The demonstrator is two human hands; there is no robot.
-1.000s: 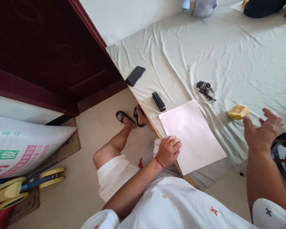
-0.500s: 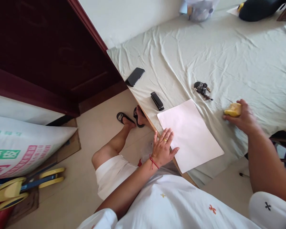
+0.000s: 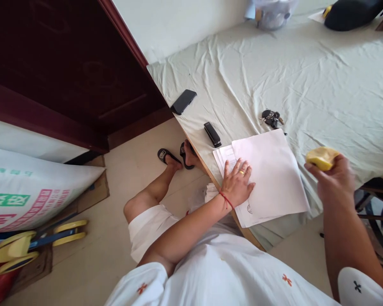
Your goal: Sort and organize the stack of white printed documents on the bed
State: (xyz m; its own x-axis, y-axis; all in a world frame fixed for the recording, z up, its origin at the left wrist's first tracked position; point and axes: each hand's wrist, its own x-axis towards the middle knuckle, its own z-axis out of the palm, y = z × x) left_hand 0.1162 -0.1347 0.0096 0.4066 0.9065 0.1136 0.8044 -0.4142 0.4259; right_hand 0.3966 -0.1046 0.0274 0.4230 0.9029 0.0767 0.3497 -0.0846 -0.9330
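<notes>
My left hand [image 3: 238, 186] lies flat, fingers spread, on a stack of white paper sheets [image 3: 274, 174] at the near edge of the cloth-covered table [image 3: 306, 76]. The sheets are fanned apart, with printed lower sheets showing at the left and bottom edges. My right hand [image 3: 333, 178] is lifted above the table's right side and grips a small yellow lump [image 3: 321, 157]. A black stapler [image 3: 212, 134] lies just beyond the paper on the left. A bunch of keys [image 3: 271, 118] rests beyond the paper's far edge.
A black phone [image 3: 183, 101] lies near the table's left edge by the dark wooden door [image 3: 67, 72]. A printed sack [image 3: 35, 187] and a yellow-and-blue toy [image 3: 28, 246] sit on the floor at left. A dark bag [image 3: 351, 12] and a container [image 3: 271, 12] stand at the far side.
My right hand reached the yellow lump, closed on it and lifted it off the table. My left hand slid onto the paper and pushed the top sheets right, fanning the stack.
</notes>
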